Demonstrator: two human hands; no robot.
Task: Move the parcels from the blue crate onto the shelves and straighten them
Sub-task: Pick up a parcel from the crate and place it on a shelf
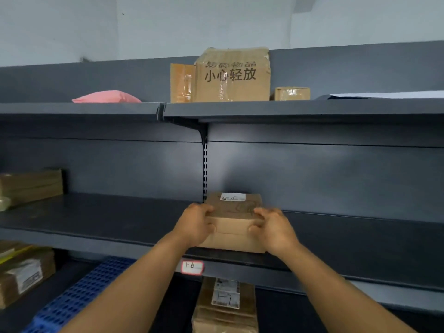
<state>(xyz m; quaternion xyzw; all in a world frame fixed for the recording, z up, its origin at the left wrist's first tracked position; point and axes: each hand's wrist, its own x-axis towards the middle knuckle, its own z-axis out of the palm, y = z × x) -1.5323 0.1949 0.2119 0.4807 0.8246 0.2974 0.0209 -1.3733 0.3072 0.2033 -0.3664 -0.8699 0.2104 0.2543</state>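
A brown cardboard parcel [234, 219] with a small white label on top sits on the front part of the middle shelf [108, 219]. My left hand [195, 224] grips its left side, fingers curled over the top edge. On its right side my right hand [272, 228] grips it the same way. The blue crate [79, 296] shows at the lower left, its perforated wall partly behind my left forearm.
The top shelf carries a pink soft bag [107, 96], a big printed carton [233, 75] with a flat box beside it, and a small box [292, 93]. Cartons lie at the far left [31, 186] and lower left [24, 275]. Another parcel [224, 306] stands under the shelf tag [192, 267].
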